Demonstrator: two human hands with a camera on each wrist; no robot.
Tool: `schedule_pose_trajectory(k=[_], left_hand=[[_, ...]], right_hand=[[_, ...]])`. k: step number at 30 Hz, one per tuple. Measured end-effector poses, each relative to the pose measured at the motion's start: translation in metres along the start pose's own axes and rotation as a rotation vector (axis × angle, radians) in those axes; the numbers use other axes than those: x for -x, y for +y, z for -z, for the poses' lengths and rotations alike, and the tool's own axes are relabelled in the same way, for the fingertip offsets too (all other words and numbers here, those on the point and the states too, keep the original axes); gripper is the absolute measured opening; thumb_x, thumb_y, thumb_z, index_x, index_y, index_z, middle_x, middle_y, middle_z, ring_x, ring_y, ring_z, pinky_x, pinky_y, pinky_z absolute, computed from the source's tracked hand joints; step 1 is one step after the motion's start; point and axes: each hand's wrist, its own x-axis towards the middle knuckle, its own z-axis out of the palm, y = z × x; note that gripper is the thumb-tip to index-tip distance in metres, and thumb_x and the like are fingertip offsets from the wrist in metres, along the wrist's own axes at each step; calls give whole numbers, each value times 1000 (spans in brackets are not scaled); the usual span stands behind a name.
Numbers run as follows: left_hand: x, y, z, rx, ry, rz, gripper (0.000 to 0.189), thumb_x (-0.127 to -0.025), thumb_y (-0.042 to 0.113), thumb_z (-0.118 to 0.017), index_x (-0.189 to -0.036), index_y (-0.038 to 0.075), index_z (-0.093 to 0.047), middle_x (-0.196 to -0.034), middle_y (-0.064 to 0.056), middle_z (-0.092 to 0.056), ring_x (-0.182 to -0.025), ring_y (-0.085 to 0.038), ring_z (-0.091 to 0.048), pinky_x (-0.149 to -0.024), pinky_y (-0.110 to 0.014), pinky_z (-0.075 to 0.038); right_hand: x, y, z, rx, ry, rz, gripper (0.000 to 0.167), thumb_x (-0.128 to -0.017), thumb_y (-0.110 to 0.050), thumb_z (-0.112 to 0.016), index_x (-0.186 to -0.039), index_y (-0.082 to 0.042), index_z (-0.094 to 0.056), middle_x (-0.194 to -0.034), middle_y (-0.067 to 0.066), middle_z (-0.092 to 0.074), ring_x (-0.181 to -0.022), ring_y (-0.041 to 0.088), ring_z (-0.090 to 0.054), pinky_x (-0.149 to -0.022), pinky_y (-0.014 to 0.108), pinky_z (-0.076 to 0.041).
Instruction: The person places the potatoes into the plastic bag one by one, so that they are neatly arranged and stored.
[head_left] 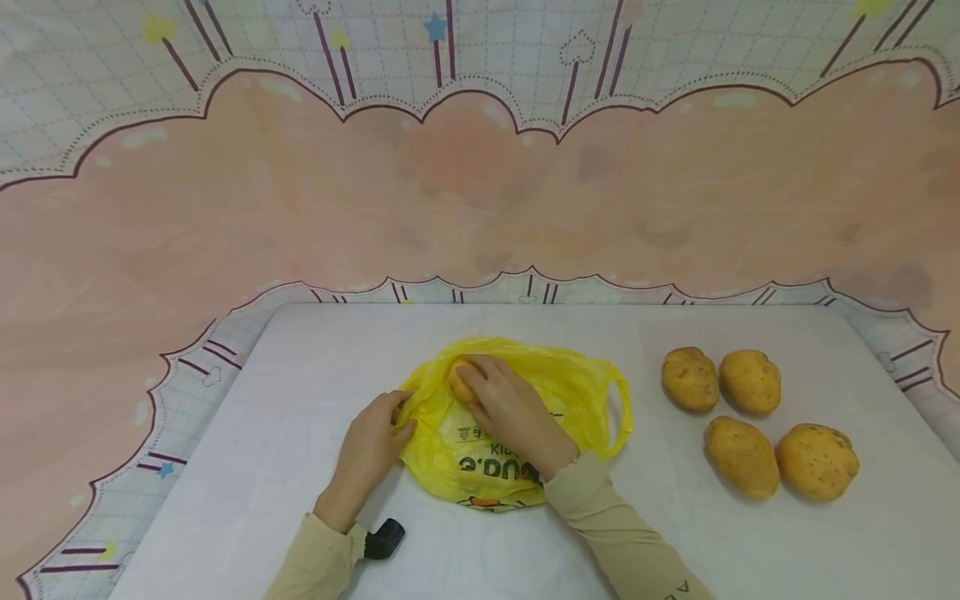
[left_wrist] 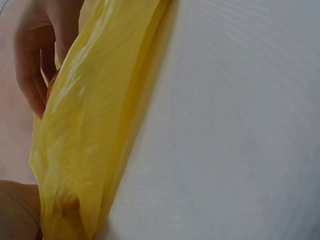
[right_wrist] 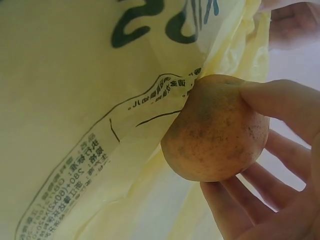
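A yellow plastic bag (head_left: 577, 375) with printed lettering lies on the white table, its loop handle toward the right. My right hand (head_left: 513, 408) holds a potato (right_wrist: 215, 130) between thumb and fingers at the bag's mouth; the right wrist view shows it against the printed plastic. At the bag's left edge my left hand (head_left: 371, 446) pinches the plastic between thumb and fingers. The left wrist view shows the bag's yellow side (left_wrist: 95, 100) stretched up from that hand, with the right hand (left_wrist: 37, 55) behind it.
Several potatoes (head_left: 750, 381) lie in a loose group on the right of the white table (head_left: 300, 358). A black wrist-worn device (head_left: 385, 539) sits at the left cuff. Behind the table hangs a patterned cloth (head_left: 480, 200).
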Motion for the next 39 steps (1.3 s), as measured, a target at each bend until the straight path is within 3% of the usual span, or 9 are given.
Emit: schedule_pose_trajectory(k=[6, 16, 22, 33, 39], left_hand=[[0, 0, 0, 3, 0, 2, 42, -91, 12, -70, -130, 0, -61, -105, -13, -66, -89, -25, -60, -80, -43, -52], [1, -1, -1, -2, -7, 6, 41, -91, 13, -70, -129, 1, -61, -103, -11, -65, -88, -24, -58, -79, -42, -51], [0, -2, 0, 2, -5, -1, 40, -91, 13, -70, -129, 1, -61, -105, -11, -66, -88, -23, -58, -79, -41, -50], [0, -3, 0, -4, 7, -19, 40, -91, 13, -70, -129, 1, -62, -96, -7, -62, -82, -21, -54, -74, -37, -47], [-1, -3, -2, -1, 3, -12, 41, -91, 12, -71, -129, 2, -62, -99, -9, -64, -83, -22, -56, -75, -39, -48]], right_hand=[[-1, -1, -2, 31, -8, -9, 47, -91, -17, -73, -134, -10, -56, -140, 13, -53, -129, 26, -52, -100, 38, -51], [2, -2, -1, 49, 27, 47, 46, -90, -16, -75, -131, -9, -57, -137, 13, -54, -126, 27, -52, -103, 37, -48], [4, -4, 6, 80, 62, 75, 38, -92, -18, -72, -126, -8, -60, -134, 14, -57, -125, 27, -54, -104, 37, -47], [9, -3, 17, 85, 71, 53, 39, -94, -20, -69, -129, -4, -63, -133, 15, -58, -123, 29, -55, -104, 39, -48], [15, 2, 22, 92, 83, 49, 36, -94, -20, -69, -127, -5, -64, -130, 14, -59, -121, 28, -55, -103, 38, -48]])
